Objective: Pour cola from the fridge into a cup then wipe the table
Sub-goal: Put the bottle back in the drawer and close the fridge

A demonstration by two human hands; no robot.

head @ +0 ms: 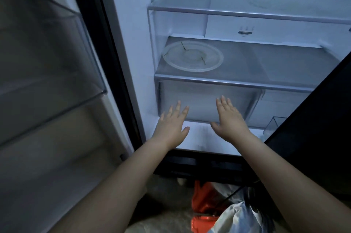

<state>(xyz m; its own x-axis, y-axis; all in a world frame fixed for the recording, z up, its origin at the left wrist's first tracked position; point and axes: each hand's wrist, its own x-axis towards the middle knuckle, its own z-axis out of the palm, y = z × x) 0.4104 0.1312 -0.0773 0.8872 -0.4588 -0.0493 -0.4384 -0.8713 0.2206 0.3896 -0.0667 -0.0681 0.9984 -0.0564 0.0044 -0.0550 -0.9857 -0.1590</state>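
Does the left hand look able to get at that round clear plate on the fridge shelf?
Probably yes: the left hand is open and empty, and nothing stands between it and the plate.

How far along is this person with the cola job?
Done: the fridge stands open. In hand: the left hand and right hand, both open and empty, reach toward the lower drawer. Left: no cola or cup is in view, so fetching, pouring and wiping all remain.

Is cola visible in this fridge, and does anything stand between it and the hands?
No cola shows. The left hand and right hand, both open, face the shut drawer; its frosted front hides the inside.
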